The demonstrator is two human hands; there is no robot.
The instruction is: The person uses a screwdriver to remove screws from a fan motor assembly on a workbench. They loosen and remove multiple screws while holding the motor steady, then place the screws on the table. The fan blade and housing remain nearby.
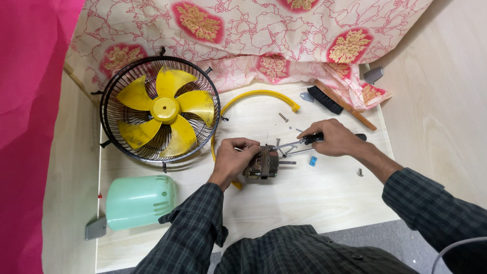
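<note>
Near the bottom of the frame, two dark checked sleeves reach out. In the middle, the left hand point(231, 157) wraps tight around a small metal fan motor point(263, 163) on the pale table point(314, 198). The right hand point(332, 138) is closed around a black-handled screwdriver point(304, 141), its tip at the motor. Loose screws point(283, 117) lie around, so it looks partly taken apart. At lower left sits a green motor cover point(139, 201). Farther up left is the fan cage point(112, 109) with yellow blades point(165, 110)
</note>
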